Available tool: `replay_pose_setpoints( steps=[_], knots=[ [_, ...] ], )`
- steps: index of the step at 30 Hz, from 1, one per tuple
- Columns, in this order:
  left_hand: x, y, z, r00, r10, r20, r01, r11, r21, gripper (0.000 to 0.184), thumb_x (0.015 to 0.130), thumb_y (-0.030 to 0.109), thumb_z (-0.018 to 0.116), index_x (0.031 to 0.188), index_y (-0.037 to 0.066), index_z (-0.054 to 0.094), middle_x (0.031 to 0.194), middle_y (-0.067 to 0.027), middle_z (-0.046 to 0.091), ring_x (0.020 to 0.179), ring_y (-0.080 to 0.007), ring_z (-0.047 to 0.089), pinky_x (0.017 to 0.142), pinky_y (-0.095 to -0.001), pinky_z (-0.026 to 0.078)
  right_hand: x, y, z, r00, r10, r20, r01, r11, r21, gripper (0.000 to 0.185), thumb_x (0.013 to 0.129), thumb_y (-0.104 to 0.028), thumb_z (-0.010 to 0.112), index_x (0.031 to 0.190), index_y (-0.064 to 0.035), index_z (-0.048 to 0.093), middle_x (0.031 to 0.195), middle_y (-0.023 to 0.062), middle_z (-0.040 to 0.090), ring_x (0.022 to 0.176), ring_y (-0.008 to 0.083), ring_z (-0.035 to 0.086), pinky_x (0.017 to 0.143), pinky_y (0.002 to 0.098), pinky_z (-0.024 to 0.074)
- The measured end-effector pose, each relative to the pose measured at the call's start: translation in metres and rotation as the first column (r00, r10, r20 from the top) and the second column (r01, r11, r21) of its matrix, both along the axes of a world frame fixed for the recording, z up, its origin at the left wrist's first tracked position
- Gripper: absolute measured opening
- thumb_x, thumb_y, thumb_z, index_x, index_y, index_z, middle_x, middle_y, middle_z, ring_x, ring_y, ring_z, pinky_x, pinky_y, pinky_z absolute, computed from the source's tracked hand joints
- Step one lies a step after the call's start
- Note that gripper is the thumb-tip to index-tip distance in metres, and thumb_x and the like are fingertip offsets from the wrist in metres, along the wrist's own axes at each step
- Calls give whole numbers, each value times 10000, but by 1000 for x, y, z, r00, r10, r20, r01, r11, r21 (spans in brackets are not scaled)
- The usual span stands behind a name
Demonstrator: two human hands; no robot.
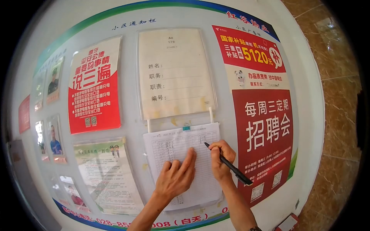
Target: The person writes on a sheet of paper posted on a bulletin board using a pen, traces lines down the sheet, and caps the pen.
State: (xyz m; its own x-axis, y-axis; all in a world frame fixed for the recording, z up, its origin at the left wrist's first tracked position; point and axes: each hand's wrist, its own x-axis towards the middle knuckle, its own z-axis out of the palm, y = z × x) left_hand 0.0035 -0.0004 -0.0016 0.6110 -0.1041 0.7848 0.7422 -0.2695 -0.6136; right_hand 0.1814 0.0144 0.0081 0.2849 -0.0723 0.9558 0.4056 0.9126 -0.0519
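A printed form sheet with a table of rows and some handwriting hangs on the notice board. At its top edge sits a small teal clip. My left hand presses on the sheet, index finger stretched up towards the upper rows and the other fingers partly bent. In my right hand is a black pen, gripped between thumb and fingers. The pen's tip points at the upper right columns, close to the paper; whether it touches I cannot tell. My palms hide parts of the lower rows.
Above the form, a cream page in a clear sleeve is fixed to the white board. Red posters flank it on the right, a red-and-white notice on the left. A green-edged letter hangs lower left. Brown marble wall borders the board.
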Motion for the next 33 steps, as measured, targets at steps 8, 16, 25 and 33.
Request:
replay_pose_setpoints(
  steps=[8, 16, 25, 33],
  knots=[
    [0, 1, 0, 1000, -19, -1, 19, 1000, 11, 447, 856, 194, 664, 1257, -2, 639, 1401, -75, 557, 696, -166, 417, 615, -306, 362, 6, -2, 1, 999, 22, 31, -20, 997, -77, 102, 884, -15, 539, 825, -10, 621, 657, 56, 565, 552, 112, 509, 520, 269, 429],
    [0, 0, 1, 1000, -14, 6, 14, 1000, 18, 443, 850, 190, 667, 1251, 2, 642, 1407, -68, 550, 698, -166, 419, 622, -310, 369, 5, -1, 1, 999, 34, 17, -32, 995, -96, 84, 883, -18, 561, 828, -10, 624, 673, 54, 571, 565, 110, 514, 526, 269, 431],
    [0, 1, 0, 1000, -16, 15, 16, 1000, 12, 459, 810, 185, 701, 1234, 14, 652, 1420, -85, 551, 678, -180, 447, 632, -324, 373, 2, 0, 2, 1000, -1, 31, 2, 999, -33, 88, 885, -23, 564, 814, -14, 616, 671, 58, 579, 553, 122, 523, 515, 276, 435],
    [0, 1, -1, 1000, -9, 12, 9, 1000, 7, 461, 816, 183, 700, 1242, 13, 649, 1423, -85, 549, 678, -178, 444, 628, -320, 365, 3, -2, 3, 999, -16, 36, 17, 999, -39, 98, 881, -23, 552, 804, -4, 610, 672, 62, 586, 553, 126, 537, 511, 279, 445]
  ],
)
